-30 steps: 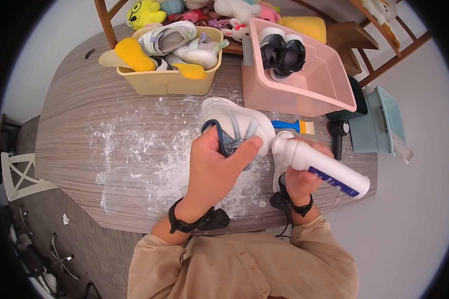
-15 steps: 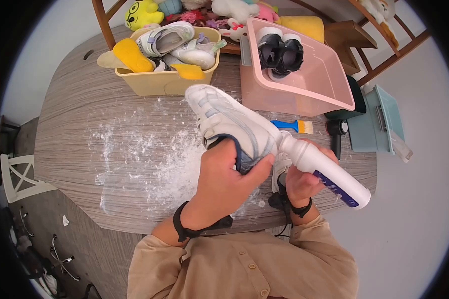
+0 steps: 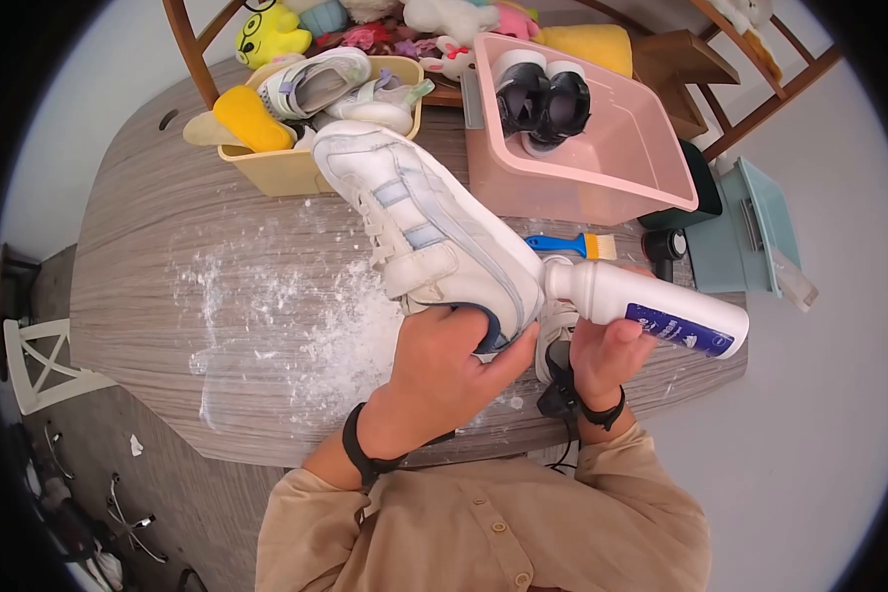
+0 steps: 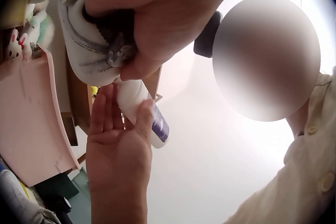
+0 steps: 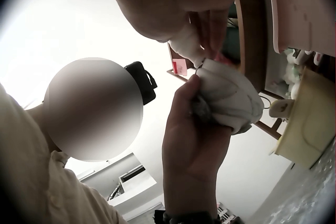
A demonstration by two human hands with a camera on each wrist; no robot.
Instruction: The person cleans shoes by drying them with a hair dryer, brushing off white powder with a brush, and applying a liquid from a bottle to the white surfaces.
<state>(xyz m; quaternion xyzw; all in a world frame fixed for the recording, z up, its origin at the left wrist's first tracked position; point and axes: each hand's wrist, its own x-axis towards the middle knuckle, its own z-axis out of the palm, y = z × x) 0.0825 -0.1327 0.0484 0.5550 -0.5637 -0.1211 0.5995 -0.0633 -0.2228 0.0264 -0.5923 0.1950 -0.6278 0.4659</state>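
Observation:
The left hand [image 3: 444, 367] grips a white shoe [image 3: 434, 222] by its heel opening, fingers inside and thumb outside; the toe points up and to the left in the head view. In the right hand [image 3: 607, 360] is a white bottle [image 3: 612, 291] with a blue label, held between thumb and fingers. The bottle's narrow end is against or very near the shoe's heel, as the left wrist view also shows at the bottle [image 4: 132, 97] and shoe [image 4: 89, 56]. A second white shoe [image 3: 556, 331] lies on the table, partly behind the right hand.
White powder [image 3: 306, 326] is scattered over the table [image 3: 138, 237]. Beyond stand a yellow bin [image 3: 286, 176] of shoes and a pink bin [image 3: 562, 192] holding black-and-white shoes. A blue brush [image 3: 562, 244] and a black tool [image 3: 664, 247] lie at the right.
The left hand has turned the shoe so its toe swings up and left, raised toward the camera. The bottle has tilted to nearly level, its label turned more toward the head view.

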